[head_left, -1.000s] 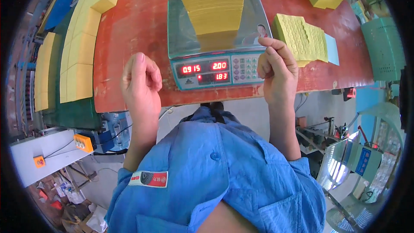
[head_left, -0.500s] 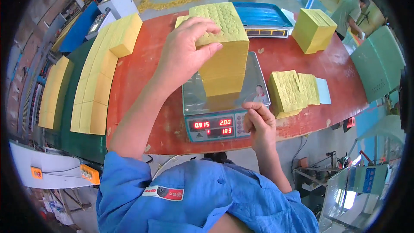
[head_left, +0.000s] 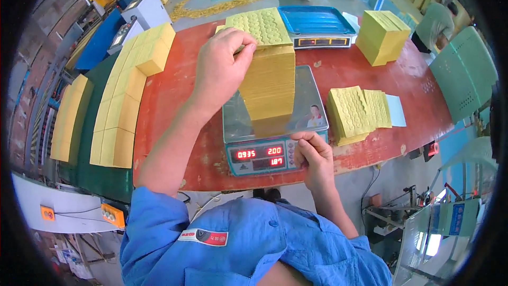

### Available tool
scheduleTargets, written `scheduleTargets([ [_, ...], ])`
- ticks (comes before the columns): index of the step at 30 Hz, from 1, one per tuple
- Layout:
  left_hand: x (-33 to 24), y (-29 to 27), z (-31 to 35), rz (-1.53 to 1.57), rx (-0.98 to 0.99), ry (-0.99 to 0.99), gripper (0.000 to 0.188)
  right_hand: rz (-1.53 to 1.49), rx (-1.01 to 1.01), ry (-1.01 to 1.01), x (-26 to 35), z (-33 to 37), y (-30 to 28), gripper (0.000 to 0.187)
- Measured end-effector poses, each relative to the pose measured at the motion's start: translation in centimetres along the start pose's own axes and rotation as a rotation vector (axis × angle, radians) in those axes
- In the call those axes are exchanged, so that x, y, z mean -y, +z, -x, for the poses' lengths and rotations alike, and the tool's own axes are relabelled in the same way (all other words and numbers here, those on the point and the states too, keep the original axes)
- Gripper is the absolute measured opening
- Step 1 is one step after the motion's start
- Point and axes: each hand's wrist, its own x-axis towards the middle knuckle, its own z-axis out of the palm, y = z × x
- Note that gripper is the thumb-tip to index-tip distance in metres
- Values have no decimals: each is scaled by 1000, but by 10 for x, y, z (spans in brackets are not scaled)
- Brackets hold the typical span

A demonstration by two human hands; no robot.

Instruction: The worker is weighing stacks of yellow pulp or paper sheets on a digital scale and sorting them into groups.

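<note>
A tall stack of yellow embossed paper (head_left: 267,82) stands on the metal pan of a digital scale (head_left: 312,95) with a lit red display. My left hand (head_left: 222,71) is at the stack's upper left front corner, its thumb and fingers pinched on the edge of the top sheets. Those top sheets sit slightly out of line with the stack below. My right hand (head_left: 316,161) is closed at the scale's front right corner, beside the keypad; whether its curled fingers hold anything is hidden.
Loose yellow sheets (head_left: 349,114) lie right of the scale on the red table (head_left: 391,82). Behind are a second scale with a blue tray (head_left: 312,20) and another yellow stack (head_left: 382,37). Long rows of yellow blocks (head_left: 119,108) line the left. A person (head_left: 436,24) bends at the far right.
My left hand has closed from a spread grip into a pinch at the stack's corner. The stack's top has shifted slightly left, and the scale's reading has changed. My right hand has barely moved.
</note>
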Motion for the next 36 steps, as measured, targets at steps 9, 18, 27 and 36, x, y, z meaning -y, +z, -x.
scheduleTargets([
  [9,-41,-31,159,-261,5,472,16,-195,453,255,36,0,39,56],
  [18,12,-55,216,994,-227,-823,38,409,517,166,-23,-9,89,50],
  [27,151,-81,185,645,-186,-924,28,560,481,216,-54,-54,141,46],
  [36,332,60,8,1122,-50,-970,32,624,156,243,-60,-51,136,42],
])
